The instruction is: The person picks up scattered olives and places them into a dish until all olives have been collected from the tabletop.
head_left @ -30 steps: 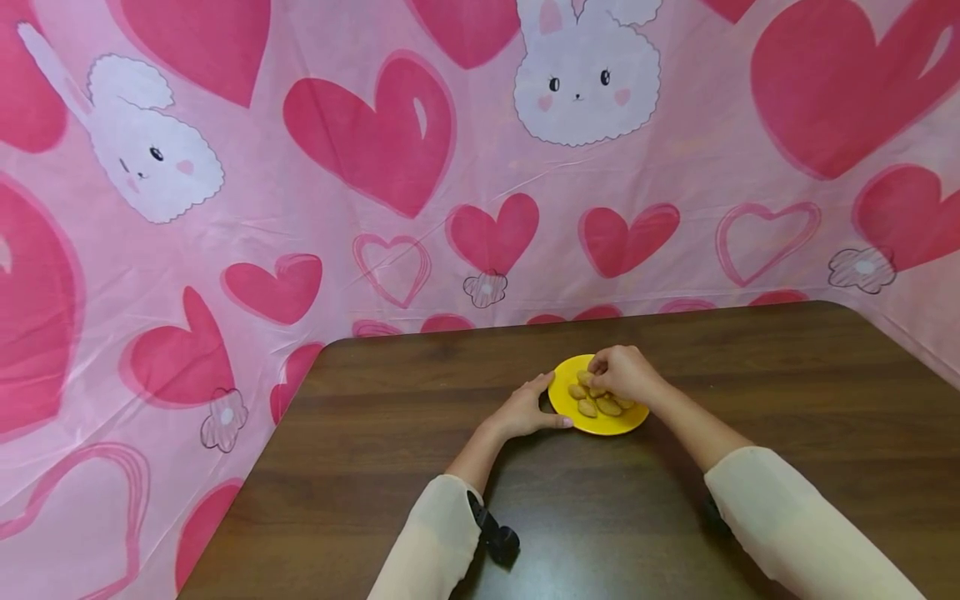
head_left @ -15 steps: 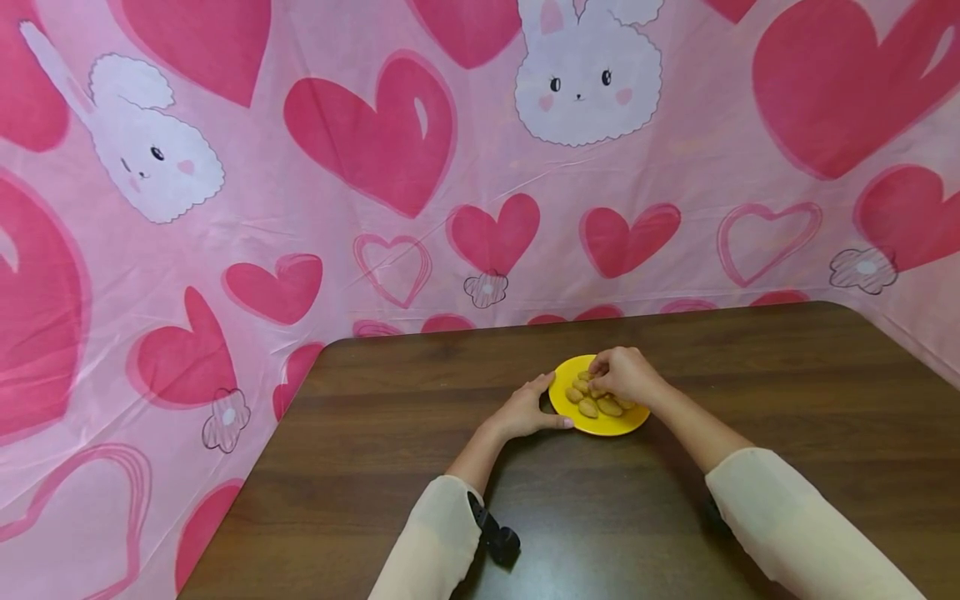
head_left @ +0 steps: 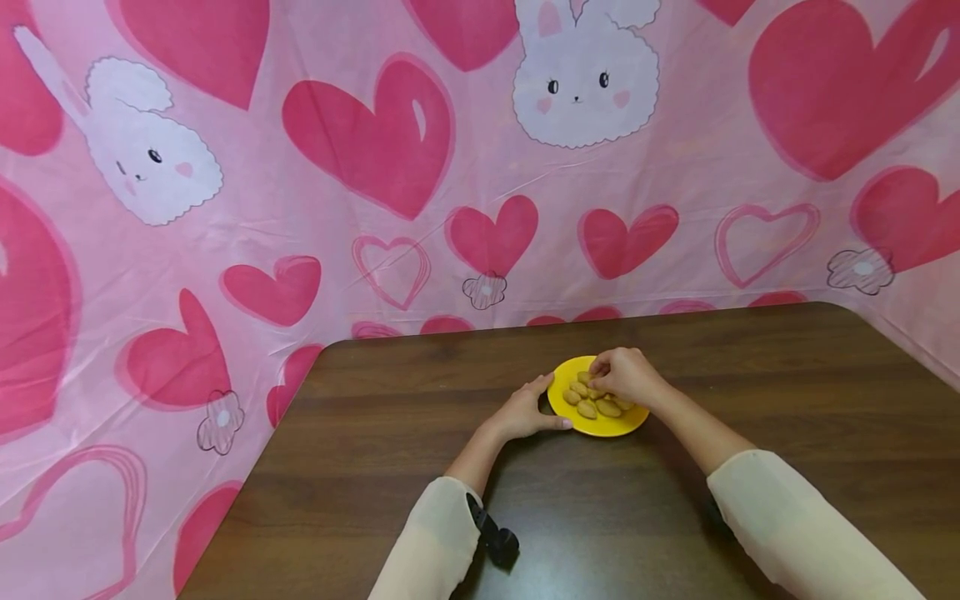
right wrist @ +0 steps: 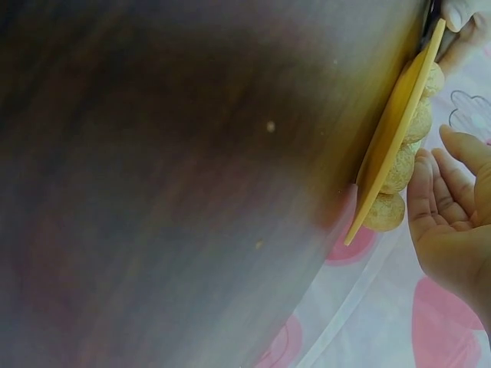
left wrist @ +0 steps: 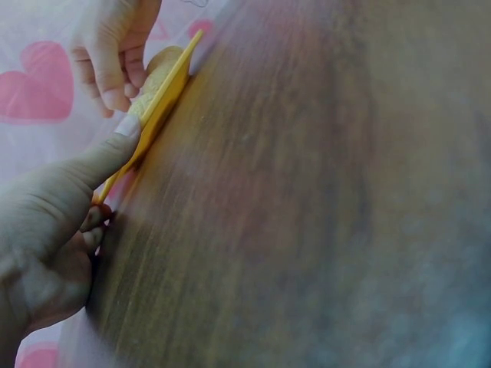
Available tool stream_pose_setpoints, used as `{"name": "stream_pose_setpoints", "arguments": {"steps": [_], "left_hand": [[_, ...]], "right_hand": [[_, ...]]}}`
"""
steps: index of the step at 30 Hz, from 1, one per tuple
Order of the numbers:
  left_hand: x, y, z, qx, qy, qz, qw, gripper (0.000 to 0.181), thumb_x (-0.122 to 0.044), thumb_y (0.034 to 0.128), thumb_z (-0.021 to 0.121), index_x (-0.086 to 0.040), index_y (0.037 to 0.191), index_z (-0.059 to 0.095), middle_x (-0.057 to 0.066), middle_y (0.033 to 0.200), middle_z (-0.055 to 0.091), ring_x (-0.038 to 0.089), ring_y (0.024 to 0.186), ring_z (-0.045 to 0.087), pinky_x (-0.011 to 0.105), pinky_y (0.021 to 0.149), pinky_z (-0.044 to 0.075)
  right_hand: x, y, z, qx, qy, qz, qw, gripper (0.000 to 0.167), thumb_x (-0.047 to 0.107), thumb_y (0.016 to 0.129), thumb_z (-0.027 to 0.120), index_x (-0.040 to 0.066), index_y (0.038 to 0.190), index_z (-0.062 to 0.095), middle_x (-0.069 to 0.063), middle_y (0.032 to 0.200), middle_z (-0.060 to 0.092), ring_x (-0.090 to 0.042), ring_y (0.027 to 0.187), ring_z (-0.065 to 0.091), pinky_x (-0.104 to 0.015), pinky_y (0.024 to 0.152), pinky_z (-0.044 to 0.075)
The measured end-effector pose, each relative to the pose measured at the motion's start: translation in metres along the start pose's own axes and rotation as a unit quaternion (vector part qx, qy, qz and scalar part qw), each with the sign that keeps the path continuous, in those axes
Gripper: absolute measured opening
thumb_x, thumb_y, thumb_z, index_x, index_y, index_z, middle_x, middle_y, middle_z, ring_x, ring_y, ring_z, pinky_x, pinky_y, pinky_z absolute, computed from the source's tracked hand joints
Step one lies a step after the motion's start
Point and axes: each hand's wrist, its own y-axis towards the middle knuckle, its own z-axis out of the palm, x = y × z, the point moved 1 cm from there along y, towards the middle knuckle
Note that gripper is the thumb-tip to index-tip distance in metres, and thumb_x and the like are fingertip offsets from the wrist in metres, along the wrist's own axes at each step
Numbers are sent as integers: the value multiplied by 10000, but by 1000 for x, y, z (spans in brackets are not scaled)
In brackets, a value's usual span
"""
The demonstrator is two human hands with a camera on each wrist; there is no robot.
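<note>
A yellow plate (head_left: 600, 429) lies on the table and bears several small, oval, golden-brown pieces (head_left: 587, 409) that look like nuggets or small cakes. With its thumb on top of the rim and fingers at the underside, my left hand (head_left: 523, 412) grips the plate's left edge. My right hand (head_left: 632, 375) is over the plate's far right part, its fingers bent down at the pieces. In the right wrist view, the fingertips (right wrist: 421, 162) are close to or touching a piece, the thumb stands apart, and nothing shows pinched between them. The right hand covers some pieces.
The brown wooden table (head_left: 420, 392) spreads out on all sides of the plate. A pink cloth (head_left: 337, 167) with hearts and rabbits hangs behind its far edge and at the sides. A black camera mount (head_left: 498, 540) sits at the left wrist.
The pieces at the plate's left have shifted a little left, and another shows between them and the right hand. Both hands have stayed nearly in place.
</note>
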Motion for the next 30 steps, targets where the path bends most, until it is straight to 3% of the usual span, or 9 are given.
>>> {"name": "stream_pose_setpoints", "arguments": {"steps": [18,30], "left_hand": [[0,-2,-1,-10,-60,-17,10000,872,-443,787,698,-139,1472,251,82,1503,238,271,1367,203,440,1089,183],[-1,-1,-1,15,-111,-80,9999,882,-448,777,705,-154,1473,251,73,1505,237,266,1369,197,441,1090,178]], "right_hand": [[0,-3,-5,-183,30,-17,9998,142,97,775,730,-10,860,692,-17,721,646,-154,662,575,-307,643,515],[-7,-11,-20,-357,29,122,9993,223,108,784,717,-43,941,670,-58,775,642,-202,724,570,-324,655,499]]}}
